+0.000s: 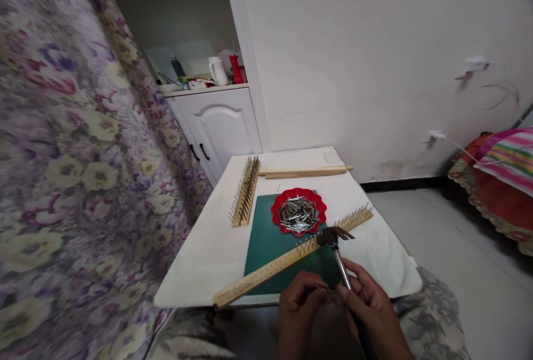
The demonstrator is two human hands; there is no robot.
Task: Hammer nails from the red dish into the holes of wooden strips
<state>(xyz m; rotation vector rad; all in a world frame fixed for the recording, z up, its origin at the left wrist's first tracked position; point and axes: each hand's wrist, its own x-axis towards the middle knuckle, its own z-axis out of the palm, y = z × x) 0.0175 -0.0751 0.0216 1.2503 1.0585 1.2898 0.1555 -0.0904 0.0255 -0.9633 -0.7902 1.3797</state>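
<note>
My right hand (368, 304) is wrapped round a claw hammer (342, 267), whose dark head lies over a wooden strip (266, 271). Nails stand upright along the far right part of this strip, and rows of small holes or dots mark its near left part. My left hand (302, 299) is closed just in front of the strip, fingertips pinched together close to my right thumb. Whatever its fingers hold is too small to make out. Beyond the strip, a red scalloped bowl (298, 192) holds many loose nails (300, 214). A green mat (261, 232) lies under the bowl and part of the strip.
On the white table (195, 263), a nail-studded wooden piece (244, 193) lies at the left. Plain wooden strips (306, 172) lie along the back. A floral curtain (95, 182) hangs at the left; a white wall (353, 71) rises behind. My knees flank the table's near edge.
</note>
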